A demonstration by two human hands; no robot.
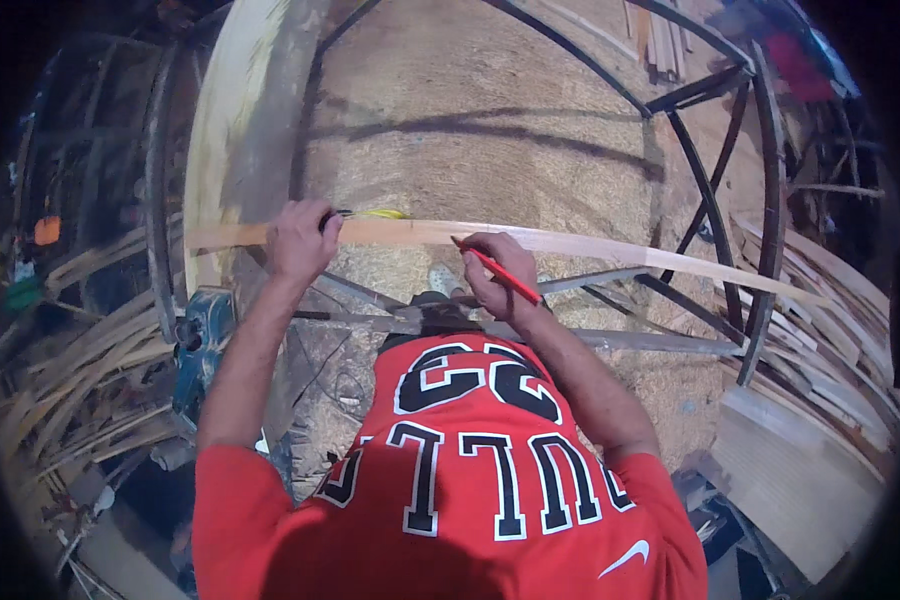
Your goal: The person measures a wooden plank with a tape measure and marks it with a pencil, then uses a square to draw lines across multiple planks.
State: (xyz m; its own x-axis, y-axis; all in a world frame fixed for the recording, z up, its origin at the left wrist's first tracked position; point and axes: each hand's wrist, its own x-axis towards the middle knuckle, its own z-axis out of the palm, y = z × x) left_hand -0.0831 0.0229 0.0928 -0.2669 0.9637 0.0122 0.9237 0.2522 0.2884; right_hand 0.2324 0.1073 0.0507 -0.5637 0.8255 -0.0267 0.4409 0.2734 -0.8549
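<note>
Gripping red pencil (510,279) in right hand (496,290), yellow-and-black object (378,213) in left hand (298,240), black lettering (508,492) across red shirt (260,510)

Long, pale wooden strip (580,243), lying crosswise; slender red pencil (502,272), slanted, tip at the strip's near edge; thin yellow piece (380,213) beside the far edge.

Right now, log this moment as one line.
left hand: gripping yellow-black item | right hand: holding red pencil | pencil tip: at wooden strip
</note>
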